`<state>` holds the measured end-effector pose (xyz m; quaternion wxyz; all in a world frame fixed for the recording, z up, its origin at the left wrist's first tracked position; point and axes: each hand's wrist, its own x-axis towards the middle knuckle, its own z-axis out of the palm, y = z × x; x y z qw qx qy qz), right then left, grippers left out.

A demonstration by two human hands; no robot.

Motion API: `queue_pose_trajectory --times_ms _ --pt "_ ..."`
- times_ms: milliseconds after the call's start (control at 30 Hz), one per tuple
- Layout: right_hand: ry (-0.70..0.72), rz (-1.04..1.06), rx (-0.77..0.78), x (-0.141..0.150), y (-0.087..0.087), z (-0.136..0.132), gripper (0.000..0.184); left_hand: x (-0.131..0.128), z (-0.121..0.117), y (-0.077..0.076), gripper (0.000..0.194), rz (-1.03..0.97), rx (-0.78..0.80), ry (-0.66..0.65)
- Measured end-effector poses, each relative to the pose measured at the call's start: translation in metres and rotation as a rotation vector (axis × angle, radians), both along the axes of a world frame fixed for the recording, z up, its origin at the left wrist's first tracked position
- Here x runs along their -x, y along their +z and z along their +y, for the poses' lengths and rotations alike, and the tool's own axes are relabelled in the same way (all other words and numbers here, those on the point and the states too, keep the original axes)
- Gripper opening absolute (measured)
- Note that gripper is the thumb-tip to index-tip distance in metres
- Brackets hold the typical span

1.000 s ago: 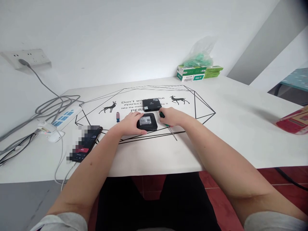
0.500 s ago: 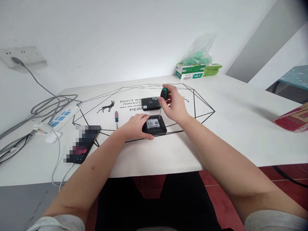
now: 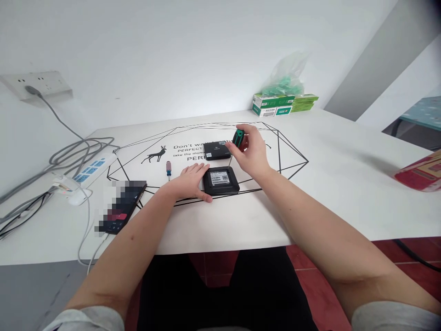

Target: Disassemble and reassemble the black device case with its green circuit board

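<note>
A square black plastic box (image 3: 230,186) with a white label on its upper face lies on the table in front of me. My left hand (image 3: 193,180) rests against its left side, fingers stretched out and thumb spread at the near corner. My right hand (image 3: 251,149) is closed around the green-and-black handle of a screwdriver (image 3: 238,138). The thin shaft points down and its tip is at the far edge of the box; whether it sits in a screw is too small to tell. Just behind lies a second flat black piece (image 3: 217,151) with a logo.
Left of my hand lies a small screwdriver (image 3: 168,168). A phone (image 3: 129,207) with a cable, a power strip (image 3: 91,170) and coiled grey cords (image 3: 79,149) occupy the left side. Green-and-white boxes (image 3: 274,105) under a plastic bag stand by the wall. A red package (image 3: 418,172) is at right.
The screwdriver tip has moved from over the box's face to its far edge, with the handle tilted more. My left hand has slid slightly left, uncovering more of the box's left edge.
</note>
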<state>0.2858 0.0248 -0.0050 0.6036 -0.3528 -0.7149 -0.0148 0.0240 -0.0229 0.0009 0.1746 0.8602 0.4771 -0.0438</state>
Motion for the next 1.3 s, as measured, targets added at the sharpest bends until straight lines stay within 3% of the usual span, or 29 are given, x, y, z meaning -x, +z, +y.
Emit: queue_pose_trajectory --times_ms 233,500,833,1100,1300 --pt "0.064 0.004 0.018 0.001 0.004 -0.006 0.043 0.001 0.0 0.0 0.149 -0.006 -0.009 -0.006" --pt "0.053 -0.009 0.03 0.003 0.004 -0.008 0.043 0.002 0.002 -0.003 0.148 -0.029 -0.035 -0.03" --pt "0.076 -0.07 0.025 0.006 0.007 -0.012 0.049 -0.001 -0.002 0.003 0.147 -0.008 -0.005 -0.014" --pt "0.077 0.02 -0.046 0.004 0.013 -0.014 0.038 0.001 -0.001 0.002 0.146 -0.034 -0.009 -0.021" --pt "0.177 0.141 0.042 0.008 0.01 -0.012 0.028 0.001 0.0 0.001 0.146 -0.027 -0.009 -0.025"
